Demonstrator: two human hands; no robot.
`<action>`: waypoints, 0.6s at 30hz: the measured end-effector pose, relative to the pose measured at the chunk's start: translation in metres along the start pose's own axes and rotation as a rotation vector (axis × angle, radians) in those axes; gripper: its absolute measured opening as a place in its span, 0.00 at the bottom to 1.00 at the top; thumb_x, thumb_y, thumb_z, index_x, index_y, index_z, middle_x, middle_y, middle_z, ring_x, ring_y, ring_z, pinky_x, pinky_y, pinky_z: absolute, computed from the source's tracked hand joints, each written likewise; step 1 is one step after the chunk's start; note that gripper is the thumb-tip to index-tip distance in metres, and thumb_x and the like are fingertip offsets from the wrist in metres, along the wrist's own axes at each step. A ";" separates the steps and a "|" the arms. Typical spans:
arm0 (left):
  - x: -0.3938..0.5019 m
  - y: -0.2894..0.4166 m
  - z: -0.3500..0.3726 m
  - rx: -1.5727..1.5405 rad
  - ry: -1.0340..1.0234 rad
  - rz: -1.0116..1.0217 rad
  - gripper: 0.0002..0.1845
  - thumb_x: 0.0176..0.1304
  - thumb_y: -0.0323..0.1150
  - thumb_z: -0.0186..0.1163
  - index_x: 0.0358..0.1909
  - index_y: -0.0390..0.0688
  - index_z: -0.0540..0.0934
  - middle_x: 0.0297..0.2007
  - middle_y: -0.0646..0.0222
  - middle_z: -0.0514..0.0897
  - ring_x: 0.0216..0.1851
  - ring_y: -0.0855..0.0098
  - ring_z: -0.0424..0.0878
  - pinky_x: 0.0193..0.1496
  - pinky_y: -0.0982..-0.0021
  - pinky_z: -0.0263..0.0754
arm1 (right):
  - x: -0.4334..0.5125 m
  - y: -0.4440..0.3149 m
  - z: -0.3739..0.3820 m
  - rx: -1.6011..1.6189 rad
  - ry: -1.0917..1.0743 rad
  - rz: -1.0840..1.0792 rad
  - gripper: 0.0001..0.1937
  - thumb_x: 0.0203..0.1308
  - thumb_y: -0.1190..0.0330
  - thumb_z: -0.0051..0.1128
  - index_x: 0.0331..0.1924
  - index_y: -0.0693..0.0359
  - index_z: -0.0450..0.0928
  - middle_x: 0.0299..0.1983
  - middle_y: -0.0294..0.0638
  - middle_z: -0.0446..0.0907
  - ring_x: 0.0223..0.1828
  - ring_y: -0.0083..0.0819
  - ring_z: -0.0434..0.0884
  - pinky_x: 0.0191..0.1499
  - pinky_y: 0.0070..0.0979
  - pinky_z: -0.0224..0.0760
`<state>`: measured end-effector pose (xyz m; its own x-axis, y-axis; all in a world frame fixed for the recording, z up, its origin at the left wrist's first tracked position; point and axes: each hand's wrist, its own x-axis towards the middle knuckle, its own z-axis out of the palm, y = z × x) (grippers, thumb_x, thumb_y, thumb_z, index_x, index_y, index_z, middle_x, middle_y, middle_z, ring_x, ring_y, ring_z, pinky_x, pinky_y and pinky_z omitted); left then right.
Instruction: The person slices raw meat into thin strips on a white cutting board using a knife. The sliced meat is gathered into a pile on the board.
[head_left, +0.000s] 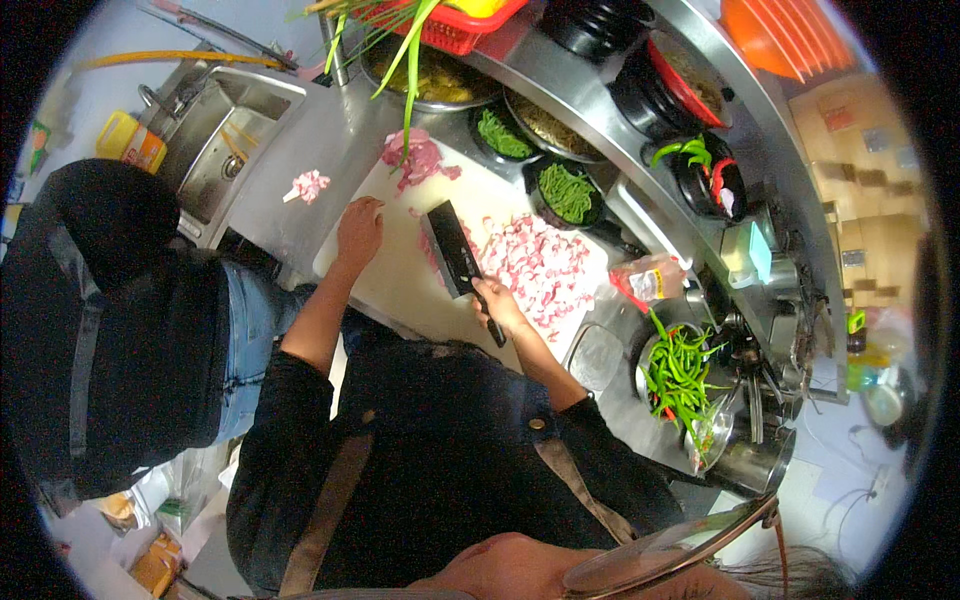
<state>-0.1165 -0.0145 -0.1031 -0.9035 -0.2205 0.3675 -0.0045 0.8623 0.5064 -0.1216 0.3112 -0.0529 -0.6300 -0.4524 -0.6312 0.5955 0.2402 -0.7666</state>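
Note:
My right hand (498, 306) is closed around the handle of a cleaver (453, 249) with a dark, broad blade, held over a white cutting board (390, 292). Bits of meat stick out from behind the blade's left side. A spread pile of chopped pinkish-white meat (536, 270) covers the board's right part, and a larger piece of raw meat (420, 159) lies at its far edge. At the board's left side is my left hand (360, 229), fingers loosely bent, with nothing seen in it. A small piece of fatty meat (309, 186) lies on the steel counter left of the board.
A co-worker in black (135, 315) stands close on the left by a steel sink (225, 142). Bowls of cut green beans (568, 193) stand behind the board, under a steel shelf (675, 187). Green chillies (679, 371) fill a bowl at right, near a plastic bag (652, 279).

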 end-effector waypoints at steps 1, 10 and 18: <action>0.014 -0.004 0.010 0.004 -0.036 -0.010 0.16 0.59 0.29 0.59 0.50 0.43 0.78 0.52 0.56 0.77 0.56 0.53 0.73 0.60 0.57 0.69 | -0.003 -0.002 0.000 0.069 0.045 0.019 0.14 0.72 0.56 0.48 0.34 0.57 0.72 0.17 0.31 0.70 0.11 0.20 0.65 0.14 0.22 0.56; 0.099 0.000 0.102 0.073 -0.100 -0.032 0.21 0.57 0.35 0.62 0.53 0.40 0.76 0.49 0.56 0.79 0.51 0.54 0.77 0.53 0.56 0.74 | -0.045 -0.009 -0.029 0.068 0.134 -0.073 0.17 0.71 0.53 0.50 0.32 0.57 0.68 0.18 0.34 0.70 0.10 0.23 0.63 0.13 0.24 0.58; 0.133 -0.011 0.096 0.069 -0.130 -0.072 0.18 0.62 0.41 0.57 0.48 0.41 0.80 0.39 0.51 0.84 0.43 0.51 0.82 0.47 0.51 0.76 | -0.048 0.016 -0.010 0.000 0.106 -0.085 0.13 0.71 0.54 0.50 0.40 0.54 0.75 0.20 0.31 0.70 0.17 0.19 0.66 0.19 0.18 0.57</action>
<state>-0.2774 -0.0098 -0.1350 -0.9475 -0.2258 0.2264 -0.0964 0.8769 0.4709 -0.0871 0.3458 -0.0359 -0.7273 -0.3775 -0.5732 0.5378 0.2054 -0.8176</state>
